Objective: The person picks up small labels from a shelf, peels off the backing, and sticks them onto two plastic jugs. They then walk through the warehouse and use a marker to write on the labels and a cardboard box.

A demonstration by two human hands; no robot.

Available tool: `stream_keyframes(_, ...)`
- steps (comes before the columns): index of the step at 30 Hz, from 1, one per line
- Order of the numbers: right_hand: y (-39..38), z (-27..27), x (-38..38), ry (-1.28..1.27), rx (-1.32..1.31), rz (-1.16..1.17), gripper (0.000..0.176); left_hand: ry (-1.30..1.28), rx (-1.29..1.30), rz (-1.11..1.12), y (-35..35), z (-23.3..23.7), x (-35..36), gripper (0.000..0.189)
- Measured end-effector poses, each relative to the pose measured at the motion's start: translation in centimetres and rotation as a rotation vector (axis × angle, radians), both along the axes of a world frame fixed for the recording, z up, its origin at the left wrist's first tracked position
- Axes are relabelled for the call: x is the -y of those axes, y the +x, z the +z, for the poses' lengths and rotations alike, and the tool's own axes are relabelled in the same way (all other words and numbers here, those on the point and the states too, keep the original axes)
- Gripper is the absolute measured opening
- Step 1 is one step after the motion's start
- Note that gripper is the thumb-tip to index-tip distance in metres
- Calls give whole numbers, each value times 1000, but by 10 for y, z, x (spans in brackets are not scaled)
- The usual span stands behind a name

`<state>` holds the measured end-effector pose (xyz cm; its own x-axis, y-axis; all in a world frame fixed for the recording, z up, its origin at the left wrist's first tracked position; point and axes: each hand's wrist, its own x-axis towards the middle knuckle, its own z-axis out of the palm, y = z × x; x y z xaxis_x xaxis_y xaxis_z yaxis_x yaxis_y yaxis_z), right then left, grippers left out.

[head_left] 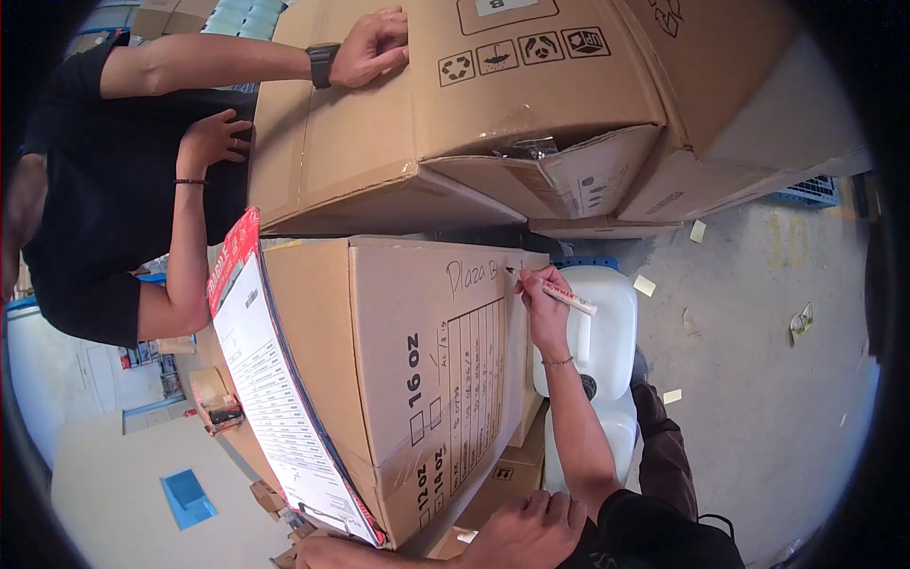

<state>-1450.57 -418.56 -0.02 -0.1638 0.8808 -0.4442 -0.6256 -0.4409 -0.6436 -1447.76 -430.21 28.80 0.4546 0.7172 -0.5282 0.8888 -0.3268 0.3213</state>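
Knuckles-up on the carton's (pixel 398 313) near edge, the left hand (pixel 531 531) braces it, though I cannot tell whether it grips. Further out, the right hand (pixel 542 313) pinches the marker (pixel 573 302), tip at the handwritten line. Keep strokes light and the carton steady.

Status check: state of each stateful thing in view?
marker: tip on front box, gripped by right hand
front box: closed, handwritten on
upper box: end flap gaping, co-worker's hand on top
clipboard: propped against front box
left hand: curled, grip unclear
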Motion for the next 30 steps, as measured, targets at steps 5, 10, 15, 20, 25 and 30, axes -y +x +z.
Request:
stream_keyframes(5, -5, 2, 0, 8, -38, 25, 20, -6, 3, 9, -1, 1, -3, 15)
stream_keyframes(10, -3, -1, -2, 19, -8, 39, 21, -12, 0, 11, -1, 0, -1, 14)
stream_keyframes(15, 1, -4, -5, 33, 35, 7, 21, 1, 4, 45, -1, -2, 1, 14)
stream_keyframes(20, -4, -10, -4, 31, 37, 28, 22, 14, 7, 17, 0, -2, 0, 16)
stream_keyframes(25, -1, -12, -5, 11, 46, 30, 21, -16, -5, 25, -1, -1, 1, 17)
stream_keyframes(30, -7, -14, -5, 11, 53, 4, 22, -55, -10, 36, 0, 1, -2, 18)
